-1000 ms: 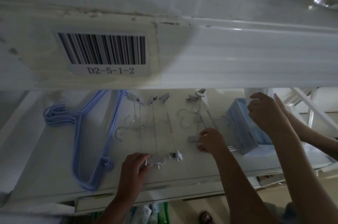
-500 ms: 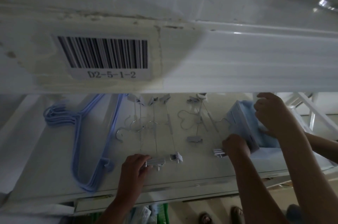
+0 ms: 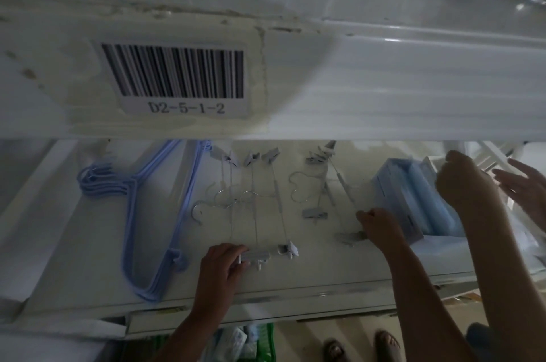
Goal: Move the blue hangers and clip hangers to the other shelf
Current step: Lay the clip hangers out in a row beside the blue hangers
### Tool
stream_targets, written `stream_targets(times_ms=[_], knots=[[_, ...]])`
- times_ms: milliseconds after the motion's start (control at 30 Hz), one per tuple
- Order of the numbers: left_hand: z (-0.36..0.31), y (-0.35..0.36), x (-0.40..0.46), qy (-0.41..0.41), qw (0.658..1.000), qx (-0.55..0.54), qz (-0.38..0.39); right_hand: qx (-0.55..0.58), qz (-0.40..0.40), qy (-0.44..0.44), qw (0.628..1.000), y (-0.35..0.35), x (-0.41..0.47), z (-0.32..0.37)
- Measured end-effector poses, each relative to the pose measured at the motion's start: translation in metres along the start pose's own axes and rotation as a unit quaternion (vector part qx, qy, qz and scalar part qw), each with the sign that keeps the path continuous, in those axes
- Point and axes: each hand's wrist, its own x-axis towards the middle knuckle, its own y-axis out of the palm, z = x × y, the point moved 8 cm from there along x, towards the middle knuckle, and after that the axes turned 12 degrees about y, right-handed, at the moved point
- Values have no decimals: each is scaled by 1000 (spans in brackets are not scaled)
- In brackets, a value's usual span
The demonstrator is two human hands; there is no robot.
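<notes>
- Head view: the lower shelf [image 3: 74, 258] carries all of the task's things, under a shelf edge with a barcode label [image 3: 174, 78] reading D2-5-1-2.
- The blue hangers [image 3: 133, 214] lie stacked flat on the left part of the shelf, hooks to the far left. No hand touches them.
- Just to their right lie the clip hangers [image 3: 254, 214], thin wire ones side by side. One row of clips is at the back and one at the front edge.
- The left hand [image 3: 221, 267] is at that front row, its grip clenched around the near clips of the clip hangers.
- Further right lies a second group of clip hangers [image 3: 322, 193], apart from the first.
- The right hand [image 3: 375, 228] has its fingers curled at a grey clip [image 3: 350, 236] of this second group. It looks to be pinching it, though the clip is blurred.
- A blue box [image 3: 413, 199] sits at the right end of the shelf, just beside the right hand.
- Another hand [image 3: 464, 184] rests on the box's far side, and a further open hand [image 3: 526, 193] shows at the right margin.
</notes>
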Motion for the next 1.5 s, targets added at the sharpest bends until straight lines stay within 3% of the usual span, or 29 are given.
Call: stream_targets(times_ms=[333, 533, 633, 767, 900, 1033, 1300, 1400, 1500], knots=[[-2, -1, 1, 0, 1000, 8, -2, 13, -34, -4, 999, 0, 3, -14], [-1, -1, 0, -2, 1000, -5, -9, 48, -14, 16, 999, -5, 1, -19], [0, -1, 0, 0, 1000, -9, -7, 123, 46, 64, 989, -10, 3, -17], [1, 1, 0, 1, 1000, -8, 0, 310, 210, 135, 917, 5, -10, -21], [0, 0, 1, -1, 1000, -7, 1, 415, 341, 153, 830, 28, -29, -15], [-1, -1, 1, -1, 1000, -8, -1, 456, 383, 124, 794, 40, -46, 0], [-4, -3, 0, 9, 1000, 0, -8, 452, 282, -42, 845, 38, -89, 46], [-5, -2, 1, 12, 1000, 5, -7, 262, 147, -157, 941, 51, -113, 63], [-3, -2, 0, 6, 1000, 2, -6, 152, 36, -249, 956, 59, -131, 67]])
